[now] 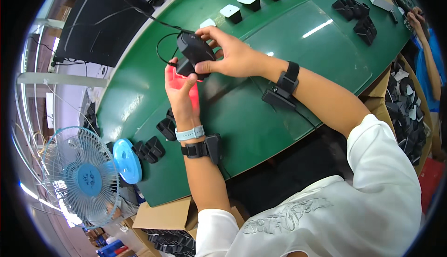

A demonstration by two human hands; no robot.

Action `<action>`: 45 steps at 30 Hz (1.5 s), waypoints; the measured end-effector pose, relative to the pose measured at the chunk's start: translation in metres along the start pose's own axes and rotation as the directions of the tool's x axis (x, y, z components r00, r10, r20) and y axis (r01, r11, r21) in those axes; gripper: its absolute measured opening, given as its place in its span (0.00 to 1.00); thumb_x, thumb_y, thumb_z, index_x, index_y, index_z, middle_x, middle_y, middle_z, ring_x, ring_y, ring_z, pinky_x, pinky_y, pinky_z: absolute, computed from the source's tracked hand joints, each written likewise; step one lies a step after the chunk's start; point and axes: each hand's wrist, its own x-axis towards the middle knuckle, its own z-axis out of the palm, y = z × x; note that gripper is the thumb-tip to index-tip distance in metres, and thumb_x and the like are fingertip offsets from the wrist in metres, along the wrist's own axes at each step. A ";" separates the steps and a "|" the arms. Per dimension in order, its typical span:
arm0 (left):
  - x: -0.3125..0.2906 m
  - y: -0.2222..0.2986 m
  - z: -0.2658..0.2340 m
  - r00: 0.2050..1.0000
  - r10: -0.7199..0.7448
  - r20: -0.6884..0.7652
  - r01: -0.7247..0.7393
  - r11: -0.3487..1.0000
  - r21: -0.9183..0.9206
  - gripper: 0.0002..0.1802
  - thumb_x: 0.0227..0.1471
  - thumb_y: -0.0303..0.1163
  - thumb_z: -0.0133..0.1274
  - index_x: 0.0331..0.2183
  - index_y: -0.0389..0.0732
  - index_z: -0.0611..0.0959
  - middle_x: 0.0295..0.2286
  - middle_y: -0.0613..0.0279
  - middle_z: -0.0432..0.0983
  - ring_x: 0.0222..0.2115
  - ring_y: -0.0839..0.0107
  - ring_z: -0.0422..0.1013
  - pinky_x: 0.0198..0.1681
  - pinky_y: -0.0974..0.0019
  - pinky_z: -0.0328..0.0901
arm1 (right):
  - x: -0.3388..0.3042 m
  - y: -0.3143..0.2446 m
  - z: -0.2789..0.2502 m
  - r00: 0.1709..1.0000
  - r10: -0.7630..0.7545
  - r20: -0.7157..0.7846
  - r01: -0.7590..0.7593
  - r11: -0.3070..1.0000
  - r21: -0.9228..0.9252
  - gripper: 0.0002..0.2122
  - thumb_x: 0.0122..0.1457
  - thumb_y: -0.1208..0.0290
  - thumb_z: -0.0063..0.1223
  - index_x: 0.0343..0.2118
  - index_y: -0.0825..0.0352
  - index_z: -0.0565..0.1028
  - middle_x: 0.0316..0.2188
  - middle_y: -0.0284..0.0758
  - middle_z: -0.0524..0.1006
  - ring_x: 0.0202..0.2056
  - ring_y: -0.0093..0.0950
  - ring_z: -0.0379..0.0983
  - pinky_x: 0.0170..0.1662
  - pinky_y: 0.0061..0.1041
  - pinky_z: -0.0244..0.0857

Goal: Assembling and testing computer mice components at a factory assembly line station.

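My right hand is closed round a rounded black device, thumb on its near side and fingers over its top. Under that device sits a smaller black block-shaped piece, with a thin black cable looping beside it. My left hand grips the lower piece from below, its thumb bent up against it. Red light falls on the left palm and wrist. The fingers partly hide where the two black parts meet, so I cannot tell whether they are joined.
Black pieces with white tops line the far side of the green table. Black moulded parts lie left, others at upper right. A blue fan stands left. Cartons of black parts flank the table; another person's arm shows right.
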 end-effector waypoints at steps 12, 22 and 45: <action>0.003 -0.002 0.000 0.986 -0.131 -0.105 0.080 0.918 -0.388 0.28 0.59 0.26 0.47 0.60 0.30 0.65 0.54 0.43 0.69 0.57 0.51 0.67 0.63 0.47 0.62 | 0.001 -0.010 -0.011 0.975 -0.158 0.154 0.147 0.986 0.079 0.32 0.45 0.72 0.72 0.56 0.59 0.72 0.51 0.31 0.74 0.52 0.30 0.70 0.56 0.35 0.65; 0.002 -0.004 -0.019 0.981 -0.131 -0.143 0.123 0.991 -0.061 0.14 0.44 0.16 0.53 0.35 0.38 0.72 0.28 0.59 0.70 0.29 0.66 0.68 0.32 0.66 0.63 | -0.021 -0.017 0.002 0.413 0.119 0.903 0.304 0.917 -0.260 0.26 0.38 0.77 0.58 0.47 0.58 0.81 0.47 0.32 0.78 0.52 0.35 0.69 0.54 0.41 0.60; -0.019 -0.002 0.015 0.980 0.161 -0.116 0.097 0.122 0.988 0.17 0.42 0.37 0.64 0.28 0.33 0.78 0.21 0.45 0.75 0.23 0.49 0.74 0.31 0.52 0.69 | 0.001 0.013 0.016 0.966 0.089 -0.241 -0.061 0.991 0.120 0.11 0.69 0.65 0.51 0.36 0.69 0.70 0.22 0.33 0.78 0.25 0.20 0.75 0.30 0.23 0.70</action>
